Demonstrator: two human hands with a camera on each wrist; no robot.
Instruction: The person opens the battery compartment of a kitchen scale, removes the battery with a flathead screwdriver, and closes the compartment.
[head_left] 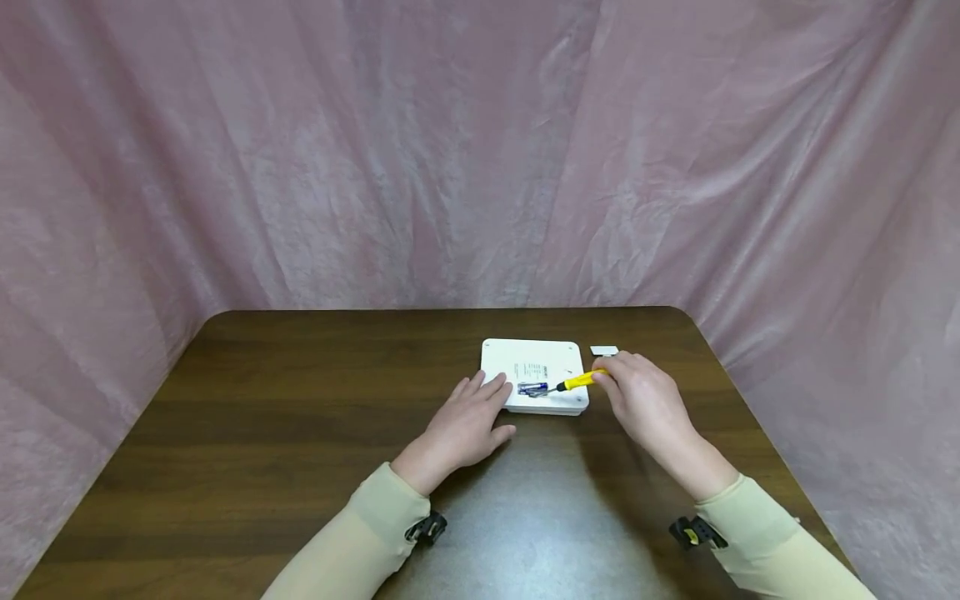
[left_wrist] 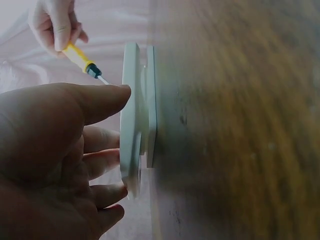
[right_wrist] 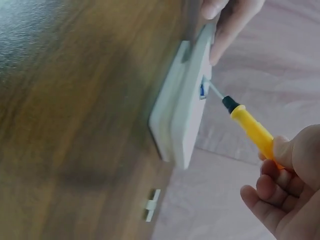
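A white, two-layered flat device (head_left: 557,353), much like an upside-down kitchen scale, lies on the table with a printed label facing up. Blue-and-silver batteries (head_left: 533,388) show in its open compartment. My right hand (head_left: 648,404) grips a yellow screwdriver (head_left: 581,380) by the handle, and its metal tip reaches the batteries at a slant. In the right wrist view, the screwdriver shaft (right_wrist: 216,90) meets the compartment opening. My left hand (head_left: 465,423) rests with extended fingers on the device's left side; the left wrist view has the thumb (left_wrist: 107,100) near the edge.
A small white cover (head_left: 603,351) lies on the brown wooden table (head_left: 315,417), just beyond the right hand. Pink curtains (head_left: 420,150) hang behind the table and along both sides. Dark wrist cameras (head_left: 427,528) sit at both sleeves.
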